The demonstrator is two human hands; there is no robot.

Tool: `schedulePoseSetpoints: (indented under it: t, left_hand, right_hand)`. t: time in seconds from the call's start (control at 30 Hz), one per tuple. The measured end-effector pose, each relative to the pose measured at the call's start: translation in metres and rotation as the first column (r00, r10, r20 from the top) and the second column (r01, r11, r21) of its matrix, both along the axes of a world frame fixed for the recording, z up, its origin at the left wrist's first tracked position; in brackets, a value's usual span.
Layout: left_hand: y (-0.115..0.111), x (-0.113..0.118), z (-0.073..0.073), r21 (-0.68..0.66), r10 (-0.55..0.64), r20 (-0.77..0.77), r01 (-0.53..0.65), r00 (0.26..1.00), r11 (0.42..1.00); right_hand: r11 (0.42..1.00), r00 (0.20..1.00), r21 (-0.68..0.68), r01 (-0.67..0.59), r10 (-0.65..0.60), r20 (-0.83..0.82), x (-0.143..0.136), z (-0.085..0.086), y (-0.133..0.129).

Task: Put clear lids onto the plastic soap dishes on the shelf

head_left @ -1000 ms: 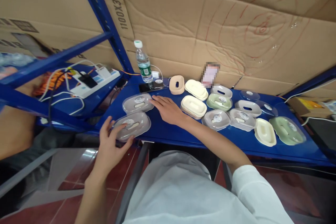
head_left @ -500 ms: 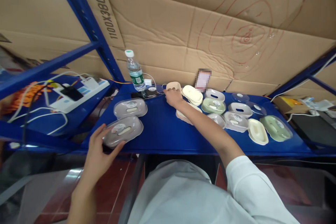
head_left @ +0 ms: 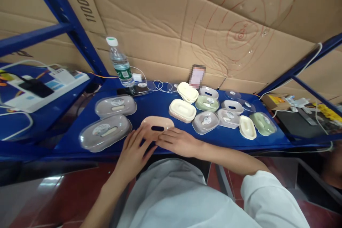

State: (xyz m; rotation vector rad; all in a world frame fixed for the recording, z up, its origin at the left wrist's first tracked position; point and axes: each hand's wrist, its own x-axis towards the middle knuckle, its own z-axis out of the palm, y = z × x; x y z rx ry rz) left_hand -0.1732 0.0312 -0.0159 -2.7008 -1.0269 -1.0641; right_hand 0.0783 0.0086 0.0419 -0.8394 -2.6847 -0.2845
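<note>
A peach oval soap-dish insert [head_left: 157, 125] with a slot in it lies at the front edge of the blue shelf [head_left: 160, 105]. My left hand [head_left: 135, 149] touches its near left side with spread fingers. On its near right rim rest the fingers of my right hand [head_left: 179, 141]. Left of the insert stand two grey soap boxes with clear lids, one near [head_left: 105, 134] and one farther back [head_left: 115, 104]. Neither hand grips anything.
To the right lie several cream, green and grey soap dishes [head_left: 182, 109] and clear lids. A water bottle [head_left: 119, 62], a phone [head_left: 139, 88] and cables are at the back. A power strip [head_left: 45, 86] sits on the left shelf; cardboard lines the back.
My right hand brought the peach insert from the back of the shelf to the front edge. My left hand left the near grey box and came to the insert. The view shifted left.
</note>
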Motion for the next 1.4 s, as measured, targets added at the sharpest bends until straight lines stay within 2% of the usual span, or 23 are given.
schedulePoseSetpoints:
  t: [0.07, 0.1, 0.13, 0.17, 0.23, 0.3, 0.33, 0.43, 0.5, 0.6, 0.67, 0.7, 0.77, 0.8, 0.97, 1.1, 1.2, 1.27, 1.4]
  left_hand:
    - [0.005, 0.003, -0.005, -0.015, -0.045, -0.056, 0.044, 0.997, 0.999]
    - [0.006, 0.003, -0.006, -0.014, -0.050, -0.062, 0.050, 0.997, 0.999]
    - [0.007, 0.003, -0.007, -0.010, -0.048, -0.056, 0.047, 0.997, 0.999]
    - [0.006, 0.002, -0.006, -0.004, -0.044, -0.042, 0.043, 0.998, 0.999]
    - [0.003, 0.001, -0.004, 0.003, -0.044, 0.008, 0.044, 0.999, 0.999]
    - [-0.002, 0.000, 0.000, -0.018, -0.046, 0.075, 0.047, 0.996, 0.999]
    - [-0.005, 0.000, 0.001, -0.038, -0.042, 0.110, 0.046, 0.993, 0.998]
    - [-0.013, -0.002, 0.001, -0.096, -0.011, 0.208, 0.031, 0.978, 0.995]
    - [-0.017, -0.002, -0.002, -0.117, 0.011, 0.259, 0.020, 0.966, 0.993]
    - [-0.020, -0.002, -0.006, -0.116, 0.041, 0.337, -0.002, 0.941, 0.993]
    - [-0.020, 0.000, -0.005, -0.110, 0.077, 0.400, -0.035, 0.913, 0.993]
    - [-0.020, 0.001, -0.003, -0.108, 0.097, 0.430, -0.055, 0.898, 0.993]
    - [-0.019, 0.005, -0.001, -0.110, 0.126, 0.469, -0.084, 0.874, 0.990]
    - [-0.020, 0.007, 0.000, -0.111, 0.129, 0.477, -0.086, 0.869, 0.990]
    - [-0.023, 0.015, -0.005, -0.127, 0.065, 0.434, -0.010, 0.899, 0.992]
    - [-0.025, 0.009, -0.006, -0.119, 0.102, 0.443, -0.054, 0.891, 0.991]
    - [-0.026, 0.003, 0.000, -0.100, 0.156, 0.469, -0.124, 0.869, 0.987]
    - [-0.026, 0.001, 0.002, -0.102, 0.175, 0.466, -0.144, 0.867, 0.984]
    - [-0.021, 0.006, 0.001, -0.091, 0.156, 0.402, -0.130, 0.902, 0.987]
  right_hand:
    - [0.995, 0.995, -0.062, 0.077, -0.081, -0.059, 0.021, 0.011, 0.009]
    - [0.978, 0.979, -0.095, 0.184, -0.191, -0.072, 0.034, 0.020, 0.020]
    - [0.935, 0.939, -0.127, 0.330, -0.339, -0.060, 0.047, 0.031, 0.032]
    - [0.860, 0.869, -0.152, 0.487, -0.495, -0.017, 0.060, 0.041, 0.047]
    - [0.642, 0.663, -0.170, 0.748, -0.738, 0.125, 0.084, 0.055, 0.078]
    - [0.529, 0.559, -0.184, 0.828, -0.803, 0.208, 0.102, 0.060, 0.105]
    - [0.509, 0.544, -0.196, 0.838, -0.807, 0.229, 0.108, 0.059, 0.116]
    - [0.497, 0.538, -0.215, 0.841, -0.808, 0.239, 0.116, 0.054, 0.135]
    - [0.504, 0.540, -0.205, 0.839, -0.816, 0.206, 0.115, 0.057, 0.134]
    - [0.547, 0.568, -0.169, 0.820, -0.814, 0.125, 0.105, 0.065, 0.108]
    - [0.631, 0.646, -0.154, 0.760, -0.759, 0.079, 0.091, 0.065, 0.081]
    - [0.691, 0.705, -0.149, 0.707, -0.707, 0.062, 0.084, 0.062, 0.067]
    - [0.782, 0.791, -0.125, 0.611, -0.609, 0.058, 0.070, 0.050, 0.043]
    - [0.806, 0.813, -0.111, 0.582, -0.580, 0.053, 0.064, 0.043, 0.035]
    - [0.823, 0.819, -0.132, 0.553, -0.566, -0.096, 0.061, 0.016, 0.027]
    - [0.898, 0.876, -0.094, 0.430, -0.440, -0.197, 0.062, 0.004, 0.014]
    - [0.964, 0.948, -0.024, 0.263, -0.263, -0.182, 0.050, -0.012, -0.009]
    - [0.985, 0.973, -0.021, 0.169, -0.170, -0.159, 0.042, -0.023, -0.021]
    - [0.987, 0.982, -0.090, 0.133, -0.143, -0.123, 0.035, -0.039, -0.023]
